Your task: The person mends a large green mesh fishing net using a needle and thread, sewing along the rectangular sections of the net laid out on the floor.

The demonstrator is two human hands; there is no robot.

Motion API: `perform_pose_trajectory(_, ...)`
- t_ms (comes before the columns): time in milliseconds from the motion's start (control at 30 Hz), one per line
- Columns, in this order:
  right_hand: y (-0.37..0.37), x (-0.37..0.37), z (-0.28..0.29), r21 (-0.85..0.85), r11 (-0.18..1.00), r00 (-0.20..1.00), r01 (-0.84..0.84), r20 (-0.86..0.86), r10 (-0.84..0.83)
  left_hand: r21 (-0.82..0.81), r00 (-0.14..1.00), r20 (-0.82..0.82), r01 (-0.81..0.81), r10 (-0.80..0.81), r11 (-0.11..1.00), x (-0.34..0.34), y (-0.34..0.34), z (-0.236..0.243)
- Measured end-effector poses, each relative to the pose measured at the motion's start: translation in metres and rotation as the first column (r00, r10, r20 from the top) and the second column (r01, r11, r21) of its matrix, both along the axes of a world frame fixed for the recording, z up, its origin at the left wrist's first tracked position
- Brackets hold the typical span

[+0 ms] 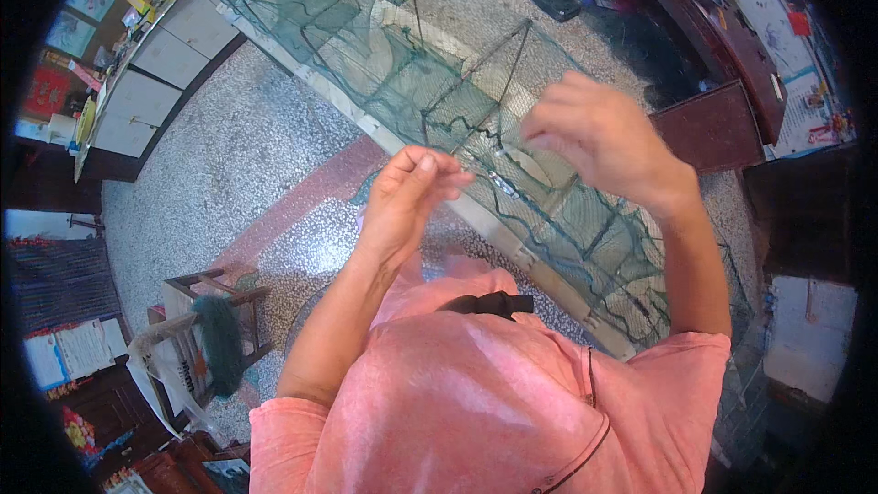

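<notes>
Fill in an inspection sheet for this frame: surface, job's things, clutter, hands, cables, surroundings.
Surface: speckled terrazzo floor with a reddish band; no table in use.
Job's things: long green net trap on wire frames, stretched across the floor along a pale plank.
Clutter: small wooden stool with dark green netting on it, lower left.
Hands: left hand and right hand raised over the net, fingers pinched together; whether they grip a thread is too small to tell.
Cables: nothing seen.
Surroundings: white cabinets at upper left, dark wooden desk at upper right.
</notes>
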State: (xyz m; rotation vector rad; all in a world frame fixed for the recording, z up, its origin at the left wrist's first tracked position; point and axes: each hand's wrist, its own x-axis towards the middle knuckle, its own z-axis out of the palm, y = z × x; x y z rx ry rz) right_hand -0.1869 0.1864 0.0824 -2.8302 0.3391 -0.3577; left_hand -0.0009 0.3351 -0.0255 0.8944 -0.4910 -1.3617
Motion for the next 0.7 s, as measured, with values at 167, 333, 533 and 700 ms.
perform_pose_trajectory(167, -0.007, -0.005, -0.040, 0.104, 0.991, 0.996, 0.080, -0.039, -0.076, -0.008, 0.989, -0.147, 0.025, -0.025, 1.000, -0.003, 0.005, -0.022)
perform_pose_trajectory(333, -0.009, 0.002, -0.060, 0.170, 0.985, 0.999, 0.026, 0.024, -0.030, 0.024, 0.993, -0.118, 0.027, -0.024, 0.999, -0.019, 0.005, -0.026)
perform_pose_trajectory(533, -0.006, 0.011, -0.068, 0.346, 0.938, 0.997, -0.028, 0.077, 0.001, 0.081, 0.964, -0.268, 0.031, -0.008, 0.996, -0.020, 0.003, -0.039)
perform_pose_trajectory(700, 0.018, 0.034, -0.063, 0.503, 0.864, 0.998, -0.038, 0.055, 0.012, 0.158, 0.801, -0.596, 0.058, 0.049, 0.986, -0.019, 0.005, -0.056)
